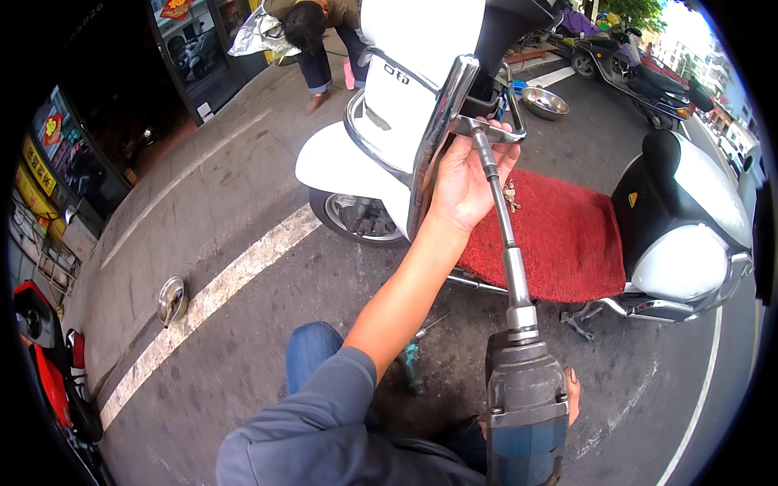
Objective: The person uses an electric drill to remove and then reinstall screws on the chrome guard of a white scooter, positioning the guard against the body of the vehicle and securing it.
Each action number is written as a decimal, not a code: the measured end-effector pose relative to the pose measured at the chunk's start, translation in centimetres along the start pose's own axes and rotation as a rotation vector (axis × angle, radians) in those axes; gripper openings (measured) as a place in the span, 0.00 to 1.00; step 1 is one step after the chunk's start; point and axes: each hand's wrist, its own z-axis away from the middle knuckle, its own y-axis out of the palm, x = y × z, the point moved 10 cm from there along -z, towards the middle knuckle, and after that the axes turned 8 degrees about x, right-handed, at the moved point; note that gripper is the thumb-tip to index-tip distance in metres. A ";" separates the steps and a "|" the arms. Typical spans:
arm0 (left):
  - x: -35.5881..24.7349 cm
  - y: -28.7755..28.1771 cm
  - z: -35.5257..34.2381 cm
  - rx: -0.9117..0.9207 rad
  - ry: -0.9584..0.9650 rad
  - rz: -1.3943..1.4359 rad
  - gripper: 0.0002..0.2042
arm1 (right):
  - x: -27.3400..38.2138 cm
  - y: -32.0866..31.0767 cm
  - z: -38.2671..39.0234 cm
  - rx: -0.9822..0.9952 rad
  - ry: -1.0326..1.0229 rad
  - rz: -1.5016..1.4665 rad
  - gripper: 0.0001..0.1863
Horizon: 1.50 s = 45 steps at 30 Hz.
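Note:
A white scooter with chrome guard bars (438, 130) stands in front of me. My left hand (463, 188) reaches up to the guard, its fingers curled around a flat metal bracket (496, 133) at the bar's inner side. Against that bracket rests the socket tip of a long extension bar (500, 198). The bar runs down to a grey-and-blue impact wrench (528, 405), pointing away from me. My right hand (573, 397) grips the wrench; only some fingers show past its right side, and the rest is hidden behind the body.
A red mat (559, 235) covers the scooter's footboard, with keys (510, 196) hanging near it. On the ground lie a teal-and-black tool (412, 368), a small metal bowl (173, 300) and a metal basin (545, 104). Another person (320, 49) bends over beyond the scooter's front.

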 end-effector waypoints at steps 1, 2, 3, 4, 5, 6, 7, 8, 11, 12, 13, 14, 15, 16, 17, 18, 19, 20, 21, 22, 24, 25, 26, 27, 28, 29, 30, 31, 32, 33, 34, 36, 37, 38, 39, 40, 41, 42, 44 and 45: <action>-0.1 -0.2 0.0 0.008 -0.004 0.010 0.10 | 0.2 0.0 0.1 -0.002 -0.014 0.042 0.31; -0.6 0.1 -0.1 0.021 -0.007 -0.002 0.09 | 0.2 0.5 0.1 0.007 -0.011 0.047 0.31; -0.8 0.1 0.1 -0.013 -0.020 -0.020 0.09 | -1.7 1.2 0.4 -0.002 0.215 -0.177 0.25; -0.9 -0.1 0.2 -0.042 -0.031 0.036 0.10 | -3.3 1.8 0.6 0.040 0.332 -0.398 0.25; -0.8 -0.3 0.4 -0.109 -0.028 0.040 0.11 | -4.8 2.3 1.1 0.046 0.465 -0.619 0.25; 0.1 -0.5 0.9 -0.179 -0.037 0.056 0.12 | -6.3 2.5 1.8 0.017 0.609 -0.806 0.26; 0.8 -0.6 1.1 -0.243 -0.028 0.121 0.13 | -6.5 1.8 1.2 0.000 0.460 -0.718 0.24; 1.3 -0.5 1.3 -0.292 -0.008 0.159 0.13 | -6.9 1.5 1.3 -0.016 0.324 -0.623 0.22; -1.9 1.0 2.2 -0.301 0.133 0.047 0.09 | -6.7 3.2 1.6 0.026 0.067 -0.477 0.20; -2.6 1.9 2.3 -0.254 0.185 -0.013 0.09 | -6.2 3.3 1.2 0.057 0.081 -0.467 0.21; -2.3 2.7 2.8 -0.238 0.133 -0.045 0.09 | -6.4 3.2 0.5 0.117 0.239 -0.546 0.23; -3.2 2.3 2.9 -0.272 0.162 -0.040 0.10 | -6.6 5.1 0.1 0.256 0.491 -0.862 0.26; -3.5 2.5 3.3 -0.279 0.148 -0.048 0.11 | -6.5 7.0 0.9 0.297 0.852 -1.244 0.30; -3.1 2.1 3.7 -0.287 0.133 -0.037 0.11 | -6.1 7.6 2.3 0.230 1.227 -1.464 0.33; -1.8 2.0 3.9 -0.293 0.100 -0.020 0.13 | -6.5 7.3 2.7 0.210 1.281 -1.497 0.33; -0.6 1.1 4.1 -0.360 0.023 0.038 0.14 | -7.2 6.6 2.3 0.227 1.155 -1.434 0.33; -0.1 1.3 4.0 -0.323 0.001 0.025 0.14 | -7.6 5.4 1.7 0.250 0.967 -1.291 0.33; 0.4 1.5 4.1 -0.295 -0.024 0.012 0.14 | -7.8 4.2 1.0 0.250 0.720 -1.097 0.34; 0.4 1.5 3.8 -0.302 -0.020 -0.002 0.15 | -7.4 3.1 0.6 0.239 0.527 -0.931 0.34; 0.6 2.0 3.9 -0.268 -0.041 -0.015 0.15 | -7.1 2.3 0.4 0.237 0.426 -0.854 0.34; -0.2 2.3 3.7 -0.212 -0.045 -0.009 0.14 | -7.1 1.0 -0.1 0.239 0.326 -0.824 0.35; -0.5 3.0 3.4 -0.146 -0.064 -0.038 0.14 | -7.4 0.5 -0.5 0.237 0.295 -0.842 0.35; -0.8 3.8 3.3 -0.088 -0.084 -0.061 0.13 | -7.7 0.1 -1.0 0.233 0.266 -0.871 0.35; -1.2 3.7 3.5 -0.146 -0.052 -0.082 0.13 | -8.3 -0.2 -1.6 0.223 0.244 -0.906 0.36; -1.3 4.0 3.6 -0.114 -0.072 -0.101 0.14 | -9.0 -0.4 -2.2 0.205 0.223 -0.943 0.36; -1.0 3.8 3.6 -0.144 -0.084 -0.103 0.14 | -9.5 -0.9 -2.6 0.179 0.202 -0.986 0.37; -0.6 4.1 3.3 -0.164 -0.095 -0.128 0.15 | -10.3 -1.5 -3.3 0.141 0.153 -1.045 0.35; -0.1 4.3 3.3 -0.175 -0.102 -0.137 0.17 | -11.4 -1.8 -3.4 0.119 0.159 -1.081 0.36; 0.1 4.3 3.1 -0.186 -0.105 -0.136 0.17 | -12.5 -2.0 -3.5 0.099 0.161 -1.122 0.36; 0.2 4.3 2.8 -0.198 -0.106 -0.134 0.17 | -13.1 -1.9 -3.6 0.125 0.145 -1.103 0.37; 0.3 4.3 2.6 -0.211 -0.105 -0.133 0.17 | -14.0 -2.0 -3.7 0.076 0.160 -1.121 0.35; 0.5 4.9 2.4 -0.235 -0.120 -0.121 0.15 | -14.5 -1.4 -4.2 0.142 0.129 -1.216 0.34; 0.2 4.9 2.4 -0.231 -0.151 -0.088 0.14 | -14.7 -1.3 -4.4 0.128 0.127 -1.219 0.32; 0.1 5.2 2.1 -0.218 -0.186 -0.060 0.14 | -14.9 -1.2 -4.7 0.130 0.108 -1.243 0.32; -0.9 5.7 2.2 -0.199 -0.139 -0.215 0.14 | -15.3 -1.2 -4.7 0.134 0.090 -1.266 0.32; -0.9 5.8 2.5 -0.185 -0.185 -0.198 0.16 | -16.0 -1.1 -4.6 0.139 0.072 -1.290 0.32; -0.9 5.9 2.7 -0.187 -0.216 -0.235 0.15 | -16.3 -1.3 -5.1 0.152 0.047 -1.336 0.36; -0.8 6.1 2.9 -0.190 -0.245 -0.272 0.15 | -16.6 -1.9 -5.4 0.108 0.011 -1.324 0.34; -0.3 5.9 2.8 -0.242 -0.205 -0.272 0.16 | -18.7 -3.0 -6.4 -0.139 0.132 -1.297 0.32; -0.6 6.0 2.6 -0.243 -0.189 -0.279 0.16 | -18.0 -2.4 -7.9 -0.090 0.130 -1.385 0.21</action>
